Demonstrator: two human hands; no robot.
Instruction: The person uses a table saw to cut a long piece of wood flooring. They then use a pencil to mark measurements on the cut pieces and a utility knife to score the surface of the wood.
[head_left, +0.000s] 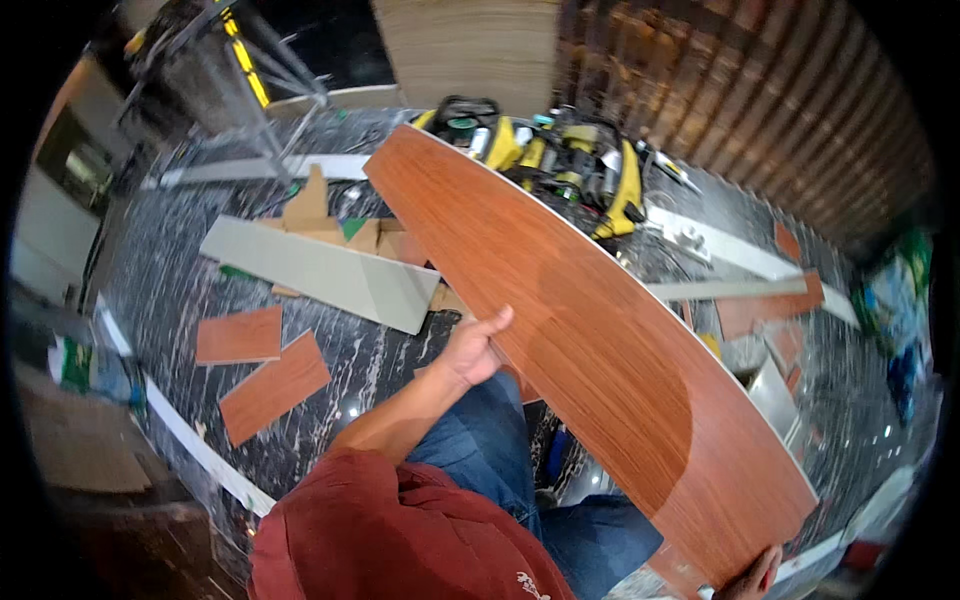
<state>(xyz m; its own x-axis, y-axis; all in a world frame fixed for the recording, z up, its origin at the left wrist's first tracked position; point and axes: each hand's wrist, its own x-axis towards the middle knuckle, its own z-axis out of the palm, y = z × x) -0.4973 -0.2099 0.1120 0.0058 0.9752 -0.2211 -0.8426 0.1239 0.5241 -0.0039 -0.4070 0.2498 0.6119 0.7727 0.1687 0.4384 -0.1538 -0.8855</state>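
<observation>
A long reddish-brown wood-grain plank [590, 350] with a pale edge slants across the view, from the upper middle to the lower right. My left hand [478, 347] grips its left long edge near the middle; the thumb lies over the top face and the other fingers are hidden beneath. At the near end, by the lower rim, my right hand [757, 578] holds the plank's corner, only partly in view. A shadow falls over the plank's middle. Under my left forearm are my blue trouser legs [480, 430].
A pale board [320, 272] lies on cardboard at left, near two short wood-grain offcuts [275, 388]. Beyond the plank sits an open black-and-yellow tool bag [570, 165] full of tools. More offcuts [760, 305] lie right. A metal frame [265, 110] stands far left, corrugated sheeting [740, 90] far right.
</observation>
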